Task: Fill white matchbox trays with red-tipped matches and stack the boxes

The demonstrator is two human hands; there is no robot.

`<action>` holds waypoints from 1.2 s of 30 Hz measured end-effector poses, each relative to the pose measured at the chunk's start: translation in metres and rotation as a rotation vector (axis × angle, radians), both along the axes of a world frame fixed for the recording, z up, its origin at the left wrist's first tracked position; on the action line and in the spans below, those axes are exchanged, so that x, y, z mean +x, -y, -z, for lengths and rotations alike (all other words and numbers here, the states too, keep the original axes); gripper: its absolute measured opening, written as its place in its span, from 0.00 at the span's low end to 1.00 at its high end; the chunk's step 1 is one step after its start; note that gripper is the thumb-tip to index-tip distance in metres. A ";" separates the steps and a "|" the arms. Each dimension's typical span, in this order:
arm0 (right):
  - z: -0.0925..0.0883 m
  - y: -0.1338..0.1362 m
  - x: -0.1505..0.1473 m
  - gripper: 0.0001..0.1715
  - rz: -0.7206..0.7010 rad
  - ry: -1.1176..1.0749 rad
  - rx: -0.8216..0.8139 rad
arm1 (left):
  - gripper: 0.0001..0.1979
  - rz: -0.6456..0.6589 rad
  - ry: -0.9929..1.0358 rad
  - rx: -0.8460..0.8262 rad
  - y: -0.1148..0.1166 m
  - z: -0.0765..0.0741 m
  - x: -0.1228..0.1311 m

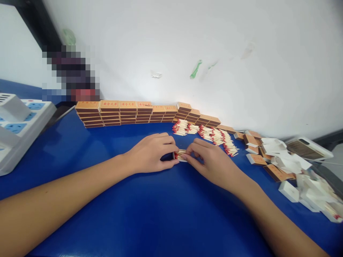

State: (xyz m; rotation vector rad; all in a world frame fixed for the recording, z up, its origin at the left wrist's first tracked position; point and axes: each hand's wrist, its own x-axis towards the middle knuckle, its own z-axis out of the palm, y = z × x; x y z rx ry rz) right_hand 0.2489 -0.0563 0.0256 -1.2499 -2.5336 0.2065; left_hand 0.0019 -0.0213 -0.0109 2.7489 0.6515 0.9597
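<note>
Probably light and crushable, the match tray (pixel 180 160) lies in front of the matchbox stacks (pixel 143 112) — left hand (pixel 152 153) pinching its end corners, likely the best hold; right hand (pixel 207 157) curled over it — grip unclear.

A white wall panel (pixel 128 46) with a green smear (pixel 196 69) rises behind a glossy blue tabletop (pixel 150 214), bordered at left by a black frame bar (pixel 40 25)

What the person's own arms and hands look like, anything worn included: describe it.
The left hand and right hand are ungloved, and no ring shows on the visible fingers. The left forearm and right forearm are bare, with no sleeve, watch or bracelet in view.
</note>
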 end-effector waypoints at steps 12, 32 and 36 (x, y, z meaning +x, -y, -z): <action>0.002 0.001 -0.004 0.07 0.028 -0.032 0.011 | 0.08 0.006 -0.002 -0.001 0.000 -0.001 0.000; 0.005 0.001 -0.007 0.03 0.021 -0.116 0.040 | 0.08 0.011 0.007 -0.001 0.000 -0.002 0.000; 0.004 0.002 -0.006 0.07 -0.050 -0.113 0.026 | 0.08 0.013 0.006 -0.008 0.000 -0.002 0.001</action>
